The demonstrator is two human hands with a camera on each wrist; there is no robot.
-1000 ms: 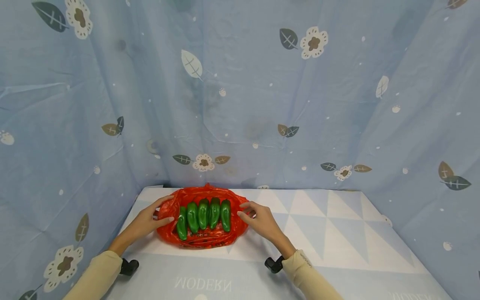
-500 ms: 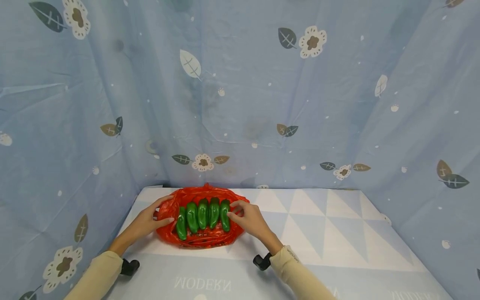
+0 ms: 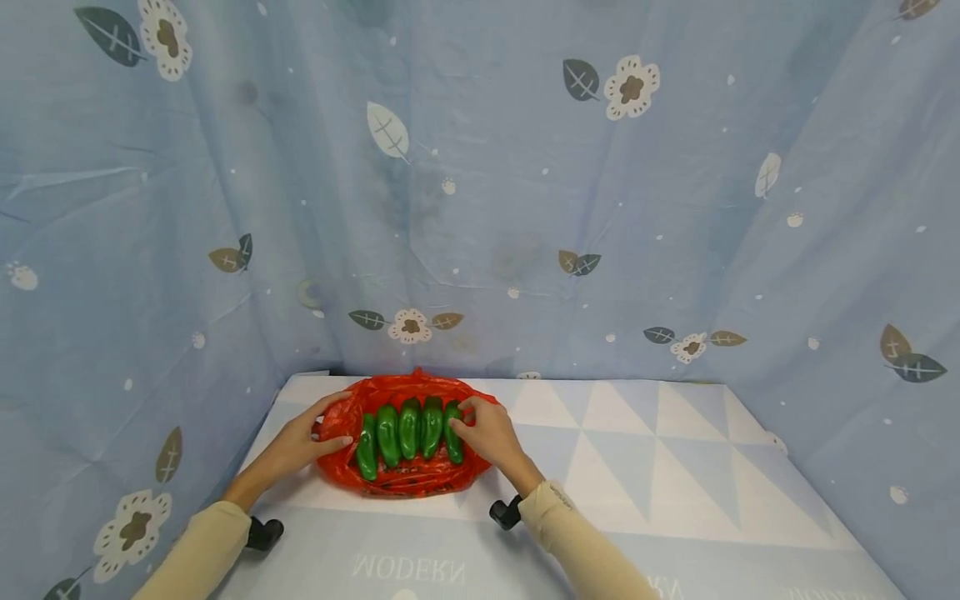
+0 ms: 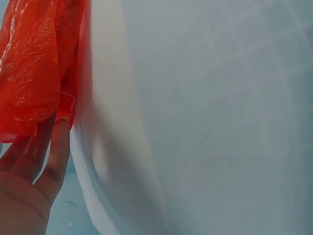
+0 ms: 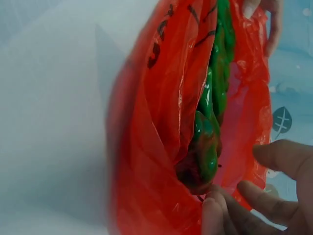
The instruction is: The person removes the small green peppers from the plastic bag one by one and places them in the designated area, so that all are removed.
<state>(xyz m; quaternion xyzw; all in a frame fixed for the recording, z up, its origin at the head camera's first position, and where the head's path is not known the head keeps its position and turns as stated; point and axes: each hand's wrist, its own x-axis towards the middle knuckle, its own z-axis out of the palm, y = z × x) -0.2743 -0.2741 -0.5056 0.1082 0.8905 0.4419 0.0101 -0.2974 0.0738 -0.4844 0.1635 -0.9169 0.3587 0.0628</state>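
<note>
Several glossy green peppers (image 3: 409, 427) lie side by side in an open red plastic bag (image 3: 405, 482) in the head view. My left hand (image 3: 300, 440) holds the bag's left side, its thumb over the plastic; in the left wrist view its fingers (image 4: 57, 152) reach behind the red wall. My right hand (image 3: 489, 432) is over the bag's right rim, its fingertips right at the rightmost pepper (image 3: 453, 433). The right wrist view shows the fingers (image 5: 264, 203) of that hand spread apart, with the thumb close to the end of the nearest pepper (image 5: 200, 161).
The bag stands on a table with a white and grey-blue patterned cover (image 3: 615, 467), near its back left corner. A blue curtain (image 3: 480, 208) with flowers and leaves hangs behind and along the sides. Black wrist devices (image 3: 506, 512) sit below both hands.
My right hand has moved left from the bag's right rim to the rightmost pepper. The left hand has stayed at the bag's left side, and the peppers lie as before.
</note>
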